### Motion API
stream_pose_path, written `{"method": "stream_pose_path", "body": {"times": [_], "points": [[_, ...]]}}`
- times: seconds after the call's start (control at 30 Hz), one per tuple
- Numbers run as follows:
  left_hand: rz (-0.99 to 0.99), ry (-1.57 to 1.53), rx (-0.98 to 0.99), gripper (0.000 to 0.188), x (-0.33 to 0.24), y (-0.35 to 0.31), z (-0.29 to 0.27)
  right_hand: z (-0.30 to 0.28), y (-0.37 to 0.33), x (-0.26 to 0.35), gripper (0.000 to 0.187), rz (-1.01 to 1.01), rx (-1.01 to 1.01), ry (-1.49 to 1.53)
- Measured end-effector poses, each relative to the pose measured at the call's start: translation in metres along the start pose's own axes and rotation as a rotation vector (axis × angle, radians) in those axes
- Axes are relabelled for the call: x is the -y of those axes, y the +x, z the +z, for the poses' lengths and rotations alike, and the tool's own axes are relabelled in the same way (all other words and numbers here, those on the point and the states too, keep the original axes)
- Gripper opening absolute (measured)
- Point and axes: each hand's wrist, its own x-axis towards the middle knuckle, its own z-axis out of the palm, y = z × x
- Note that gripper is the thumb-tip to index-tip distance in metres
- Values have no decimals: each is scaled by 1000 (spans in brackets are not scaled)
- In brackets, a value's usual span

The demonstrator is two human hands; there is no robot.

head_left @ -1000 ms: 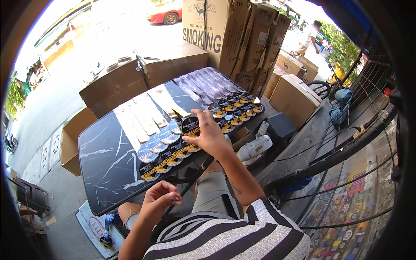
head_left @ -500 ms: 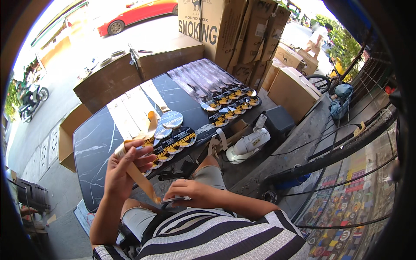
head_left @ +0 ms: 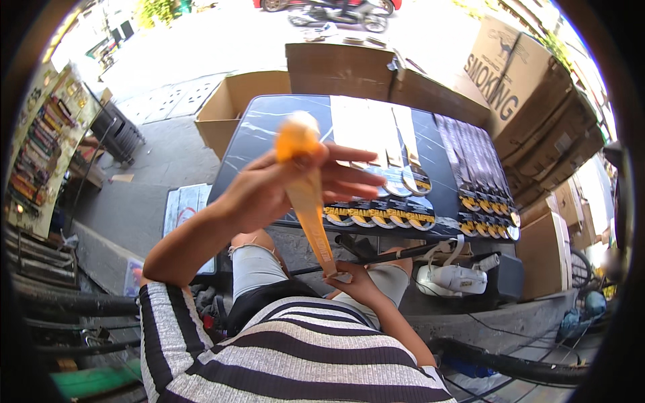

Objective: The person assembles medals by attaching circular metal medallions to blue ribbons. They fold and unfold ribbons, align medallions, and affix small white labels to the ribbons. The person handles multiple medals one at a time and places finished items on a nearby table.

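A yellow-orange ribbon (head_left: 310, 218) runs taut between my two hands, over my lap. My left hand (head_left: 269, 185), raised before the table's near edge, grips its upper end at the thumb, where a bunched orange part blurs; the other fingers stretch to the right. By my right thigh, my right hand (head_left: 356, 283) pinches the lower end. Behind the left hand, round medals (head_left: 418, 180) with white ribbons (head_left: 405, 127) lie in rows on the dark marbled table (head_left: 259, 138). Another set of medals (head_left: 485, 226) with purplish patterned ribbons (head_left: 470, 151) lies at the right.
Cardboard boxes (head_left: 339, 70) line the table's far side, with a tall stack (head_left: 537, 101) at the right. A white machine (head_left: 451, 279) stands by the table's near right corner. Cables and a thick dark pipe (head_left: 510, 363) lie low right. A motorcycle (head_left: 339, 15) is on the street.
My view has swung left. My left hand has risen with the ribbon and its fingers have straightened; the ribbon now stretches longer between both hands. A motorcycle now shows at the top.
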Motion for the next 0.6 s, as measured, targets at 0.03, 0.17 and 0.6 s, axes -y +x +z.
{"method": "stream_pose_path", "body": {"times": [0.03, 0.17, 0.6], "points": [[-25, -56, 69, 62, 8, 0, 6, 3, 3, 10, 33, 47, 63, 117], [-167, 460, 200, 47, 29, -5, 12, 6, 7, 55, 27, -150, 205, 507], [-147, -171, -337, 50, 93, -79, -6, 14, 3, 73, 20, -212, 38, 509]]}}
